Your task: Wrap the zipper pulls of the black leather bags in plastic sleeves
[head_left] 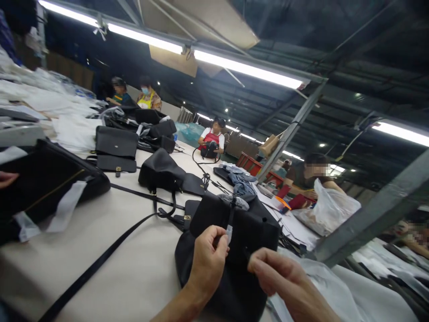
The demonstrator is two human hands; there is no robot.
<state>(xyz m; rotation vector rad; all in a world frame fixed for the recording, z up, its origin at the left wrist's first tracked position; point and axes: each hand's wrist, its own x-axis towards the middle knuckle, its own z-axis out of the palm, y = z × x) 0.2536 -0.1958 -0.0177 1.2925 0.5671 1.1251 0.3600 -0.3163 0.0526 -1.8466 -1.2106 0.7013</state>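
Note:
A black bag [231, 273] lies on the table right in front of me, its surface under both of my hands. My left hand [209, 259] is closed in a pinch at the end of a narrow black strap [231, 217], which has a piece of clear plastic wrap [229, 233] around its tip. To the right, my right hand [281, 275] hovers close over the bag with thumb and forefinger pressed together. Something small and dark may be at those fingertips, but I cannot make it out.
More black bags [161, 167] with long straps [110, 250] lie across the pale table [110, 214]. At the left edge, another person's fingers [8, 179] touch a zipped black bag [56, 179]. A slanted metal post [372, 214] and plastic bags [326, 208] stand at right. Several people work further off.

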